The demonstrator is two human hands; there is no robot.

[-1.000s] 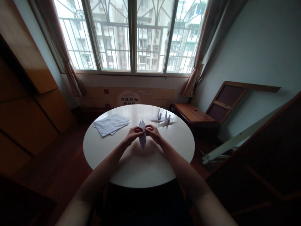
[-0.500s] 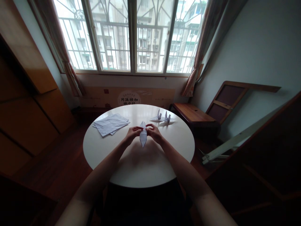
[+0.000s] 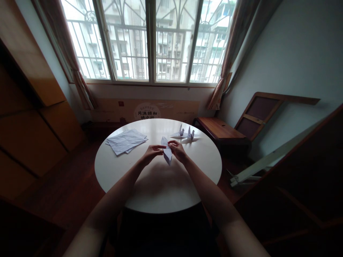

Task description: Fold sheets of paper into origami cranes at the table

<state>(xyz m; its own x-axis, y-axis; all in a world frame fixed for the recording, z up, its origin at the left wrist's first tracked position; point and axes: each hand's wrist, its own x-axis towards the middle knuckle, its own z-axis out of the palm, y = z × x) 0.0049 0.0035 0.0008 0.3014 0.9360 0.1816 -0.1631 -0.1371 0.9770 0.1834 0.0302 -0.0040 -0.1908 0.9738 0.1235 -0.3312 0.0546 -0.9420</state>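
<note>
A white piece of folded paper, long and pointed at both ends, is held up over the round table, tilted with its lower tip to the right. My right hand pinches its right edge near the middle. From the other side my left hand reaches its left edge, index finger and thumb closed about it; how firmly they grip cannot be seen. Two folded paper cranes stand behind my right hand, close to each other.
Several creased white sheets lie stacked at the left of the white round table. Beyond its right edge stands a low wooden bench. A barred window is in front of me.
The folded paper has turned from upright to slanted, its lower tip swinging right. My left fingers have straightened and shifted slightly at its edge. The sheets and cranes stay put.
</note>
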